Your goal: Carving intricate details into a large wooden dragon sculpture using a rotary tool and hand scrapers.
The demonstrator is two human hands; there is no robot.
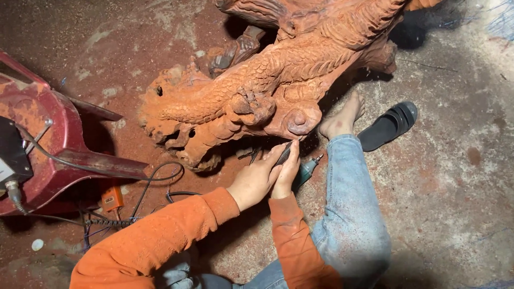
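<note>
Both my hands close on a dark slender carving tool (284,155): my left hand (256,179) wraps it from the left, my right hand (287,174) just beside, touching. Its tip meets the underside of the reddish wood carving (257,91) on the dusty floor (455,176), ahead of my hands. A teal rotary tool (306,171) lies just right of my right hand.

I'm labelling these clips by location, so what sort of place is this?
Probably a woodcarving workshop. A large reddish carved wooden sculpture lies on a concrete floor coated in red dust, and both hands work a small dark tool against its underside.
</note>
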